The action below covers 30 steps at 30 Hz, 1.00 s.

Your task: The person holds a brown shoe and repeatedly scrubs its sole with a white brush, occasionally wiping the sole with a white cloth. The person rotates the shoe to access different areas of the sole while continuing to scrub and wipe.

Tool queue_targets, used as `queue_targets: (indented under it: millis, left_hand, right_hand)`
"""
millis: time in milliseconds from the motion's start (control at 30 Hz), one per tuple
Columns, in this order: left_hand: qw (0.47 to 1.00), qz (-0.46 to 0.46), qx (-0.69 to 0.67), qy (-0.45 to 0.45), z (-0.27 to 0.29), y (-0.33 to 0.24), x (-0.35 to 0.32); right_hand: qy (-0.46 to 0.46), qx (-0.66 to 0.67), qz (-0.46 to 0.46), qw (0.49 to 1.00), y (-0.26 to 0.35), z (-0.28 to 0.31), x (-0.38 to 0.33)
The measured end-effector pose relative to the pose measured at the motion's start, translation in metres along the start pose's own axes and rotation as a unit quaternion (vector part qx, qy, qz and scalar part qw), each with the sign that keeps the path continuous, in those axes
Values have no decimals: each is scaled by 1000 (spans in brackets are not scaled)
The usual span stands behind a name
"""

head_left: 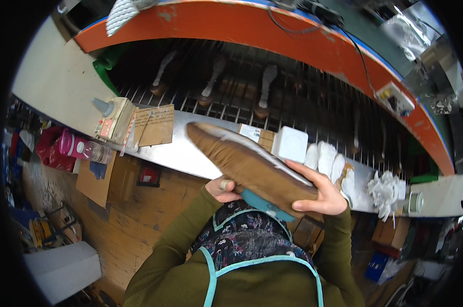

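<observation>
Ledge [178, 160] bright, recess [303, 102] dim; straight lines bowed (corners black).

Remote watch: I have both arms bent, left forearm [178, 238] slanting up and inward in its olive sleeve, right forearm [338, 240] rising nearly upright. Left hand [220, 190] sits near the middle, curled in a hold, some of its fingers hidden from me. Right hand [327, 195] grips from the right, fingers stretched up and leftward, thumb [305, 205] spread below them.
</observation>
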<state>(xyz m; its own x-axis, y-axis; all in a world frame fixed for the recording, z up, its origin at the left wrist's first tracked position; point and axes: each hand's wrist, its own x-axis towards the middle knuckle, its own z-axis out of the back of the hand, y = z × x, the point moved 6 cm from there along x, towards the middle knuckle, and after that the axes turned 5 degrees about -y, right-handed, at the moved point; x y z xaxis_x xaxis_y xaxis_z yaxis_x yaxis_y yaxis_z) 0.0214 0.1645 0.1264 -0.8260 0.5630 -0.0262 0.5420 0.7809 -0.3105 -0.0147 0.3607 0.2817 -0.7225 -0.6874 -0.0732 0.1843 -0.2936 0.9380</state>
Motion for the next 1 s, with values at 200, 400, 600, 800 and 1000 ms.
queue_targets:
  millis: [200, 400, 600, 800, 1000]
  left_hand:
    - [998, -47, 11, -27, 45, 4, -47]
    - [960, -244, 130, -36, 17, -68, -64]
    - [839, -416, 327, -127, -27, -110, -68]
    - [757, -519, 372, -139, -48, -134, -79]
    - [580, -557, 539, -251, -42, -131, -95]
  right_hand:
    - [-399, -1, -103, 911, -131, -3, -33]
    - [-408, -387, -170, 809, -222, -50, -48]
    - [-458, -355, -168, 797, -255, -58, -47]
    - [-426, -425, -176, 780, -236, -49, -50]
    - [-432, -374, -183, 800, -228, -45, -48]
